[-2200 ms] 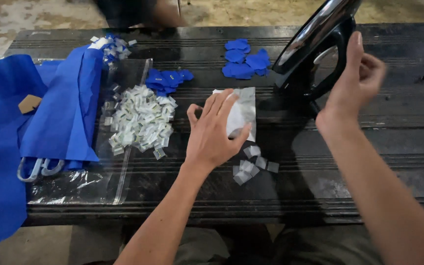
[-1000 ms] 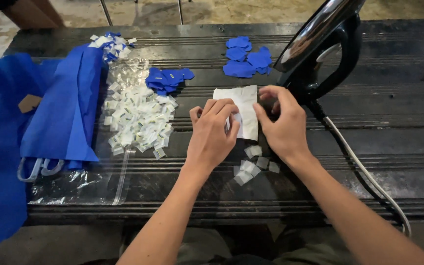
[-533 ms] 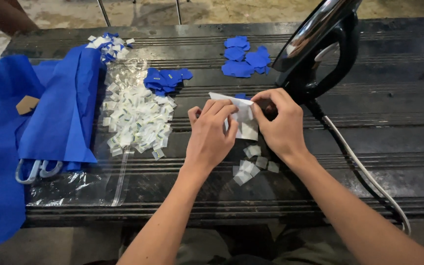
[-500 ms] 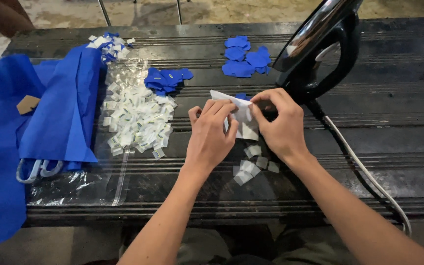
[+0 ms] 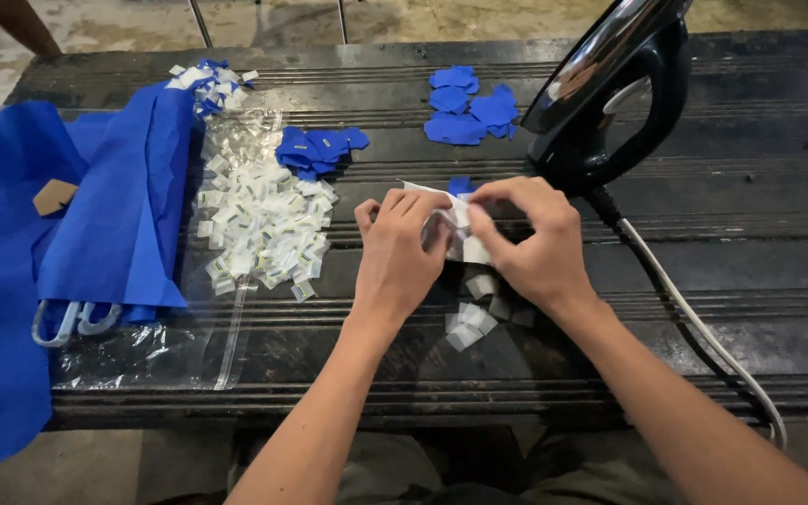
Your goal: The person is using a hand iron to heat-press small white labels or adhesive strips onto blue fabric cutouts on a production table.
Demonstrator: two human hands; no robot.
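White and thin, the small sheet of backing paper [image 5: 449,217] sits pinched between the two hands at the middle of the dark ribbed metal table [image 5: 778,243], raised just off the surface. The left hand [image 5: 396,254] grips its near-left side with thumb and curled fingers pressed together; the right hand [image 5: 527,245] closes thumb and forefinger on its right edge, beside a small blue fabric patch [image 5: 461,185] peeking out behind the sheet. The sheet's long axis runs roughly left to right between the fingertips, so both hands are equally near, touching it from opposite sides. Just below the hands lie a few loose white paper scraps [image 5: 475,316]. Further left rests a heap of small white labels [image 5: 264,224] on a clear plastic bag [image 5: 156,346], next to folded blue nonwoven fabric [image 5: 95,215]. A black electric iron [image 5: 610,93] stands upright just beyond the right hand.
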